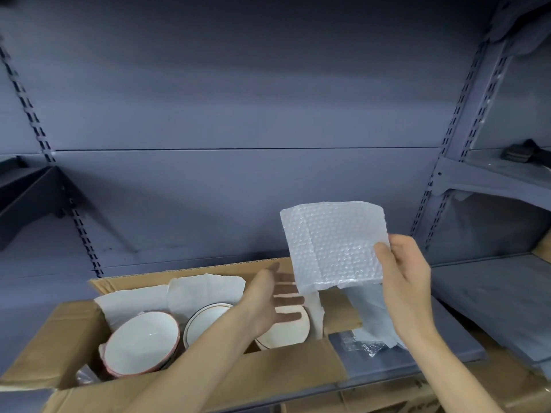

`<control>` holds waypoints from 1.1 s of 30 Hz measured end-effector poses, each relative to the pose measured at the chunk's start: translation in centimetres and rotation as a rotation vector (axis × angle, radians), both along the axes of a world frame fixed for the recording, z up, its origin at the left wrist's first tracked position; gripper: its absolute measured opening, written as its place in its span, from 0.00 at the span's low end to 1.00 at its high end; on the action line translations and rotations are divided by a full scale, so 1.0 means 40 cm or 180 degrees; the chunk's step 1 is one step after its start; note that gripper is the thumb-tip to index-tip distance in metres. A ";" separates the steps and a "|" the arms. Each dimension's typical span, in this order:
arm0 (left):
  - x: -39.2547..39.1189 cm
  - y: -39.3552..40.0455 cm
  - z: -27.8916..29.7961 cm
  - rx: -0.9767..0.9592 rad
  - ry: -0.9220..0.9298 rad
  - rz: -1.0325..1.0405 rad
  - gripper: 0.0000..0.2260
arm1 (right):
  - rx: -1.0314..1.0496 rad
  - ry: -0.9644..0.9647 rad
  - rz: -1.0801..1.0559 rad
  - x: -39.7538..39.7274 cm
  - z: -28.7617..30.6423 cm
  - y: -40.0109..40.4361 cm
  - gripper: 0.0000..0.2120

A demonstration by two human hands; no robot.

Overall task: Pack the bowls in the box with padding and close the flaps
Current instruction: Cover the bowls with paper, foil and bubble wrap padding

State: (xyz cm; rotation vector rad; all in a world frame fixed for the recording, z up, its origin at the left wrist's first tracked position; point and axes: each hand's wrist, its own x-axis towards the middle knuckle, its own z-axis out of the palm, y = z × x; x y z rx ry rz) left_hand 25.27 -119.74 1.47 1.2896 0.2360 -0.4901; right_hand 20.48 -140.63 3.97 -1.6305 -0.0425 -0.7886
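Grey-blue metal shelving point(238, 189) is backing the open brown cardboard box point(268, 371) holding white red-rimmed bowls point(140, 344); right hand point(405, 281) is pinching a clear bubble-wrap sheet point(334, 245) above it; left hand point(268, 302) is hovering open-palmed, empty.

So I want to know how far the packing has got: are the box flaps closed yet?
Open. The box flaps are spread outward, with bowls showing inside; the right hand holds bubble wrap above.
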 end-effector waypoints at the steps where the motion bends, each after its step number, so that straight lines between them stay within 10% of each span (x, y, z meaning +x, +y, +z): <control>1: -0.007 0.033 0.015 -0.0025 -0.0209 0.0059 0.23 | -0.0030 -0.0013 0.0057 0.005 0.001 0.018 0.08; 6: -0.043 0.238 0.093 0.0323 -0.1417 0.0391 0.27 | -0.0107 0.0088 0.0443 0.047 -0.008 0.156 0.10; 13: -0.139 0.506 0.125 0.1665 -0.2621 0.1077 0.10 | -0.0174 0.0280 0.1404 0.117 -0.031 0.440 0.06; 22: -0.279 0.734 0.083 0.2773 -0.2369 0.2703 0.09 | -0.1095 0.0156 0.1636 0.160 -0.092 0.754 0.11; 33: -0.302 0.758 -0.025 0.3263 -0.2061 0.3058 0.12 | -0.2282 0.0215 0.1686 0.155 -0.199 0.850 0.14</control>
